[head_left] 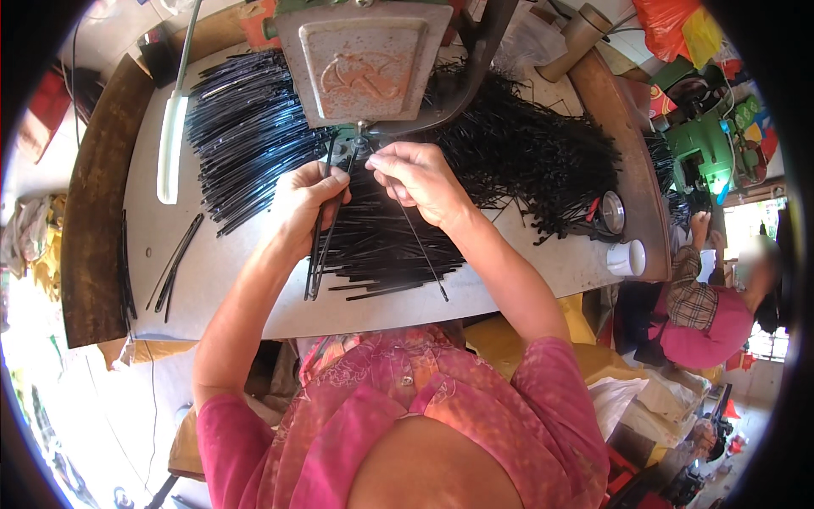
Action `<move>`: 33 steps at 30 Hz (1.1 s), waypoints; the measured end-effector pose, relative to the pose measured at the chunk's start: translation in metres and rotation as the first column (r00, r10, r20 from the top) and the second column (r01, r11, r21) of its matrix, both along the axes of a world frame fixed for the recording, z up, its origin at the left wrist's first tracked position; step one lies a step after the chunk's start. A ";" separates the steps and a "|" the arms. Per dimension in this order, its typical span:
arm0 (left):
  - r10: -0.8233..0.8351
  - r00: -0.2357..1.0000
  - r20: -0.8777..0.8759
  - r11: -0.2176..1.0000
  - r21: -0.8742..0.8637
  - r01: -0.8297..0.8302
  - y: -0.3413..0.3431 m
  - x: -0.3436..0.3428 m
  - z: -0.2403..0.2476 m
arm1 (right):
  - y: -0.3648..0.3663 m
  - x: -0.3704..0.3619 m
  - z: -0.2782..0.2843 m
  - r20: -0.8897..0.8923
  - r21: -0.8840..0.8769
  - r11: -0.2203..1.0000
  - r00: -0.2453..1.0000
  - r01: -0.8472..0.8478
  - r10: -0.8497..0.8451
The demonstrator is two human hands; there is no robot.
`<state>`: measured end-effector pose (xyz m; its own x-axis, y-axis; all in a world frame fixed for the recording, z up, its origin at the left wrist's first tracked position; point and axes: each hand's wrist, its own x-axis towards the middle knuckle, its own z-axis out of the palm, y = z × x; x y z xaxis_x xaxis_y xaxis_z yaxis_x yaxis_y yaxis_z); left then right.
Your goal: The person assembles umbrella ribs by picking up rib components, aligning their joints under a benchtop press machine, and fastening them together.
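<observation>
The left fingers (337,176) are gripping black rods (319,259) by the machine (365,72); the right fingers (388,161) are pinching a thin rod (421,252). Rod heaps (543,153) are crowding the far desk (219,267), a lamp (172,148) is hanging left, a cup (626,258) is standing by the right edge; bare room is lying near left.

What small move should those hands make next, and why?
Perhaps the right hand should ease its thin black strip slightly closer under the machine head: its fingers pinch right beside the small metal tip there, while the left hand holds other black strips near the same spot.
</observation>
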<state>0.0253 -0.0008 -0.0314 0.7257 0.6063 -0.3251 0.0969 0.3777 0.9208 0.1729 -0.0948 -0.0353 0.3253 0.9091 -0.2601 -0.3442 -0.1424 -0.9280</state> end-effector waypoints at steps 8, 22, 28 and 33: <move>0.084 0.993 0.086 0.996 -0.012 -0.083 -0.006 0.013 -0.008 | 0.011 -0.010 -0.005 -0.034 0.054 0.994 0.995 0.094 -0.092; 0.142 0.987 0.080 0.984 0.093 -0.149 -0.009 0.019 -0.012 | 0.014 -0.017 -0.004 0.010 0.081 0.985 0.988 0.151 -0.152; 0.119 0.989 0.087 0.992 0.031 -0.122 -0.003 0.019 -0.010 | 0.018 -0.013 -0.009 0.007 0.080 0.991 0.994 0.107 -0.108; 0.155 0.985 0.073 0.988 0.000 -0.155 -0.003 0.020 -0.005 | 0.018 -0.014 -0.009 0.012 0.069 0.990 0.993 0.120 -0.121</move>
<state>0.0456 -0.0037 -0.0363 0.6444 0.7149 -0.2716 -0.0294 0.3780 0.9253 0.1590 -0.0766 -0.0444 0.4373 0.8784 -0.1929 -0.3403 -0.0370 -0.9396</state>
